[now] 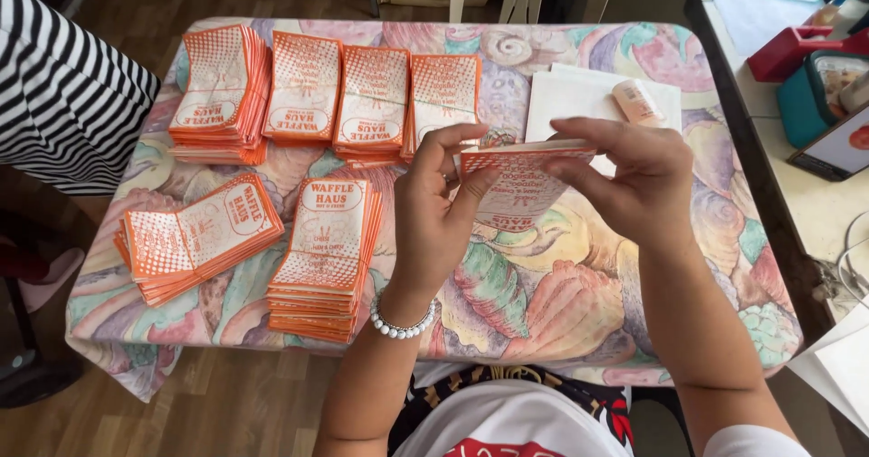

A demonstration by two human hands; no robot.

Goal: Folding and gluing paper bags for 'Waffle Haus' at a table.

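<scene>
Left hand: the left hand (434,213) is closed on the near-left edge of an orange-and-white printed paper sleeve (520,181), thumb and fingers pinching it.
Right hand: the right hand (638,181) grips the same sleeve at its top-right edge, fingers bent over a fold there; the sleeve is held in the air above the table, between both hands.
Done so far: judged from the layout, six finished stacks lie on the left half. Two near stacks (321,258) sit closest (one fanned at an angle), and a far row of four stacks (308,90) stands edge to edge.
Left to do: a pile of plain white sheets (566,95) lies beyond the hands, with a small pinkish tube (636,101) on it; how many sheets remain cannot be told.
Surface: table under a pastel shell-pattern cloth (579,303).
Room: wooden floor; a striped sleeve (63,95) of another person at far left; a cluttered side counter (815,204) at right.
</scene>
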